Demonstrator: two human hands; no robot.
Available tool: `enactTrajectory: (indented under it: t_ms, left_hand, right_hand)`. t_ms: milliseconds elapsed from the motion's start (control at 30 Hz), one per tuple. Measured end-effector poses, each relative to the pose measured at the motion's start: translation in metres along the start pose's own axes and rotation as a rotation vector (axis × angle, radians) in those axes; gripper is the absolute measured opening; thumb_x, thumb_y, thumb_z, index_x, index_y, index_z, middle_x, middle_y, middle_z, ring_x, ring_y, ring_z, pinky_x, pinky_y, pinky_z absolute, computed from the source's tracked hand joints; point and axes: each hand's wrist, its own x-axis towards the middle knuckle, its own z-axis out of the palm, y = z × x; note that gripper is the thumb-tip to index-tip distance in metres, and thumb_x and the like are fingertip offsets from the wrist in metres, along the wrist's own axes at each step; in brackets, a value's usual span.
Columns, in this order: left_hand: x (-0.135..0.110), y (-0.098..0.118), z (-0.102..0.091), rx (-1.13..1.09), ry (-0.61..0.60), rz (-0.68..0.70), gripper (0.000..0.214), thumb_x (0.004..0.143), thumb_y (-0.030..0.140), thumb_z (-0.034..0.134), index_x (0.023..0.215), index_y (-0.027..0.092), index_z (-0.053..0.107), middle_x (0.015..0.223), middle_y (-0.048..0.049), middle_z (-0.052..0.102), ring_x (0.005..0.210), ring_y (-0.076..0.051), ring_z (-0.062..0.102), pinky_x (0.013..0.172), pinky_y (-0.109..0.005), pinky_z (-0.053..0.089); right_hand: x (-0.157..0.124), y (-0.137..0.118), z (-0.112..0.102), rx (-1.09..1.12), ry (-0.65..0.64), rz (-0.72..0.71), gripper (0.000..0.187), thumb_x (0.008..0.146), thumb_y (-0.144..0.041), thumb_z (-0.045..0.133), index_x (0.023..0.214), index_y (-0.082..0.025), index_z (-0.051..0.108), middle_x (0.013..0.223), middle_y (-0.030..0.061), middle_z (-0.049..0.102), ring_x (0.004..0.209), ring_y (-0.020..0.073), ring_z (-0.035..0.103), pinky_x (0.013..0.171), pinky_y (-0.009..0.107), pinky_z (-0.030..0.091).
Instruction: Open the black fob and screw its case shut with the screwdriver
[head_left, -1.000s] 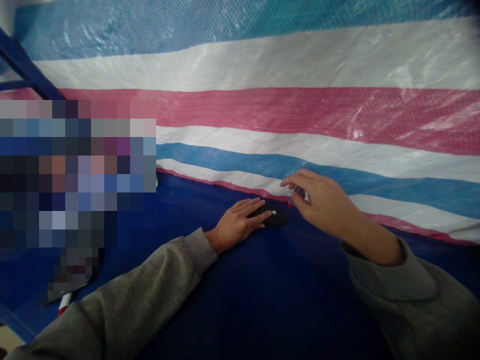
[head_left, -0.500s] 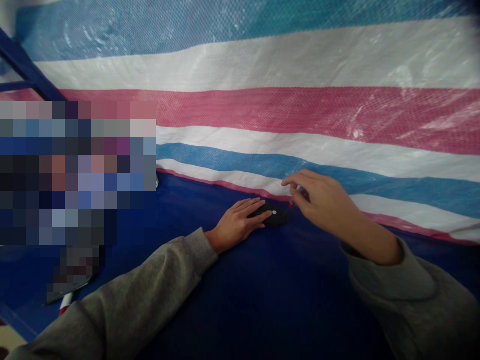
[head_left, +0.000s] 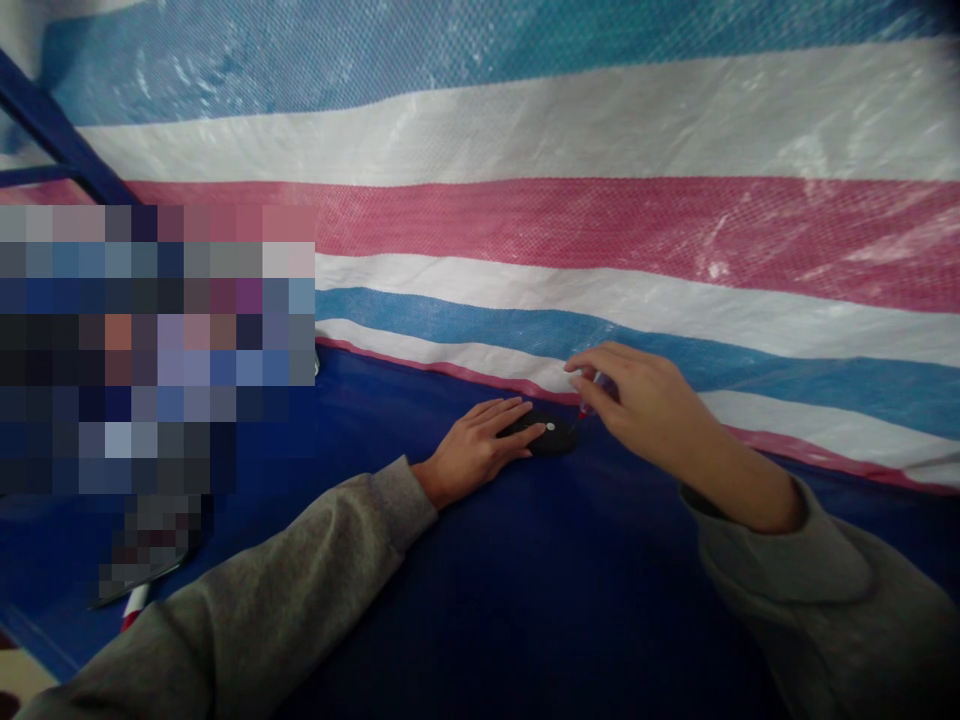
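My left hand [head_left: 476, 445] lies flat, fingers stretched out, on a small black oval object [head_left: 551, 437] with a white dot on top, which rests on the dark blue sheet [head_left: 540, 580]. My right hand [head_left: 649, 405] hovers just right of the black object, its fingers pinched on a thin red-tipped tool [head_left: 583, 408] whose tip points down at the object's right edge. Most of the tool is hidden by the fingers. Both arms wear grey sleeves.
A striped woven tarp [head_left: 600, 230] in blue, white and red rises behind the hands. A dark blue metal bar [head_left: 52, 135] slants at the upper left. A red and white pen-like item [head_left: 133, 605] lies at the lower left edge of the sheet.
My right hand has eased slightly left and down, bringing the red tip closer to the black object. My left hand has stayed put.
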Motion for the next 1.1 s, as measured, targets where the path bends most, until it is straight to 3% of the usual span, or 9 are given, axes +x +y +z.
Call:
enactTrajectory:
  t_ms: [1100]
  left_hand:
    - [0.0002, 0.0, 0.0, 0.013, -0.004, 0.006, 0.036, 0.098, 0.037, 0.049, 0.13, 0.025, 0.057, 0.138, -0.0101, 0.055, 0.131, -0.024, 0.05, 0.107, -0.044, 0.046]
  right_hand:
    - [0.0001, 0.0006, 0.0007, 0.009, -0.023, 0.028, 0.027, 0.082, -0.015, 0.049, 0.102, -0.016, 0.066, 0.094, 0.008, 0.067, 0.076, 0.0203, 0.063, 0.075, 0.034, 0.047]
